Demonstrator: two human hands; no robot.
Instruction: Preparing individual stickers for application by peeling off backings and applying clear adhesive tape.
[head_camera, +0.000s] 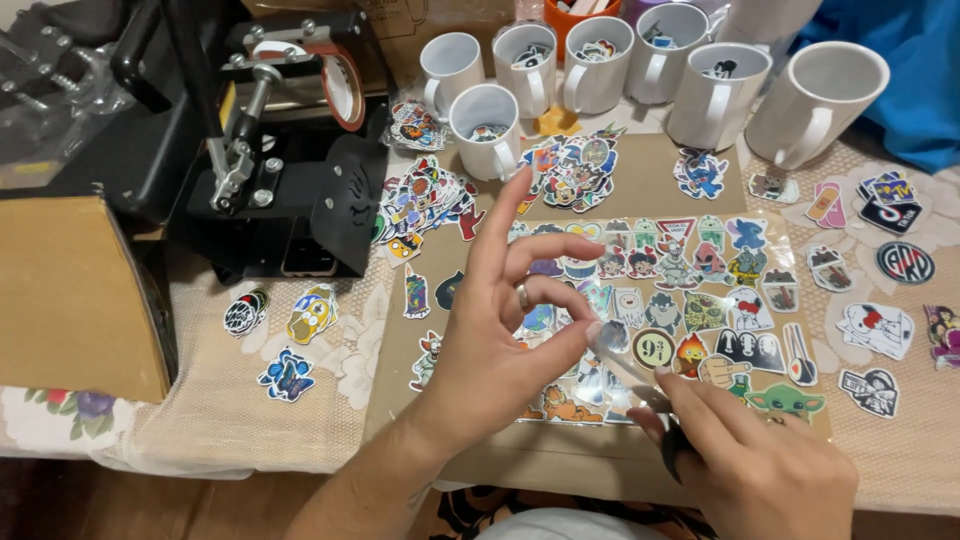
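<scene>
— Pinching a small round sticker (612, 335), that's what the left hand (500, 340) does. Thumb and one finger press its edge. The other fingers fan out, and one wears a ring.

— What does the right hand (745, 455) do?

— It pinches the other end of a shiny see-through strip (630, 368) that runs from the sticker down to it. Something dark peeks out under that hand. I cannot tell what it is.

— Where is the sticker?

— Up in the air, just above a glossy clear sheet (670, 310) full of flat cartoon stickers in rows. That sheet lies on brown paper on a bumpy, lacy table cloth (230, 420).

— What else is around?

— White, smooth mugs (600, 65) stand at the back, with stickers inside some. A loose heap of stickers (425, 200) lies near them. A black metal press (270, 150) sits on the left, beside a plain cardboard box (60, 290). More stickers lie scattered on the cloth, well apart.
</scene>
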